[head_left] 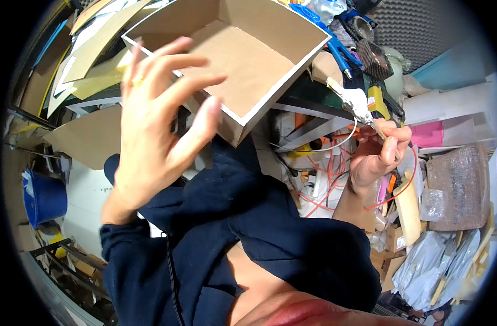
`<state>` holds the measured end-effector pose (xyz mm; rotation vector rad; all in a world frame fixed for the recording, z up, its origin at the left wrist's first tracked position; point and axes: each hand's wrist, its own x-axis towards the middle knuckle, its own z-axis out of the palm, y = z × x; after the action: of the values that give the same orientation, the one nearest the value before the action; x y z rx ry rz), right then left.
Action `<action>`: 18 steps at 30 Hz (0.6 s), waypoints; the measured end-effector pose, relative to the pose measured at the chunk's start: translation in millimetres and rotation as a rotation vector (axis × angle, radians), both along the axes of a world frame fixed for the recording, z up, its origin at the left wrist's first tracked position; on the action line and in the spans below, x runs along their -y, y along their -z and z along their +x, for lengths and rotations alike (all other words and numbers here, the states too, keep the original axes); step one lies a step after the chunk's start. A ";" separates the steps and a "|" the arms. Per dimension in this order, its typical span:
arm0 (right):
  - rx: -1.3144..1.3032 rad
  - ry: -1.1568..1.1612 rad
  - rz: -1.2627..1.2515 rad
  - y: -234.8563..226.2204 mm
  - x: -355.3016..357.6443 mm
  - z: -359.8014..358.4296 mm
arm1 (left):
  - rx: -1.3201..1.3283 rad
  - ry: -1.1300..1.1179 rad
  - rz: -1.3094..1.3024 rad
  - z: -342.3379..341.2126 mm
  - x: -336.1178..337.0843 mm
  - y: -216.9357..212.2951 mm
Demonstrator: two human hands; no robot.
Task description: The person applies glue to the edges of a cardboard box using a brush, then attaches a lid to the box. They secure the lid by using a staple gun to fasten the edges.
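Note:
A large open brown cardboard box (243,65) with white-edged rims sits on the workbench at the top middle. My left hand (161,114) hovers over its near left side, fingers spread, a ring on one of them. Nothing is in that hand; whether a fingertip touches the rim I cannot tell. Off to the right of the box, my right hand (381,149) pinches the lower end of a slim stick-like tool (354,103). Its upper part is lumpy and white, with a yellowish tip pointing up and left; its exact kind is unclear.
Sheets of board (96,49) are stacked at the upper left, and a blue bucket (43,198) stands on the floor below. Blue-handled clamps (343,57) and a yellow tool (378,103) crowd the bench's right end. Red cables (330,179) and grey plastic bags (433,266) lie lower right.

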<state>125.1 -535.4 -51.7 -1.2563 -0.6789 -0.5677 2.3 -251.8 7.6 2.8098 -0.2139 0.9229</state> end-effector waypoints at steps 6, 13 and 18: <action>-0.120 0.069 0.154 6.0 1.2 -8.1 | -0.448 0.359 -0.064 20.9 10.7 -30.3; -0.150 0.053 0.164 7.4 7.5 -7.7 | -0.448 0.509 -0.421 55.5 15.3 -21.8; -0.169 0.059 0.273 12.2 9.3 -0.7 | -0.198 0.490 -0.513 82.8 5.5 -32.9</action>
<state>124.4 -544.7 -63.9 -1.0565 -0.4090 -0.5742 85.1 -257.4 40.6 2.2039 -0.5226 0.4933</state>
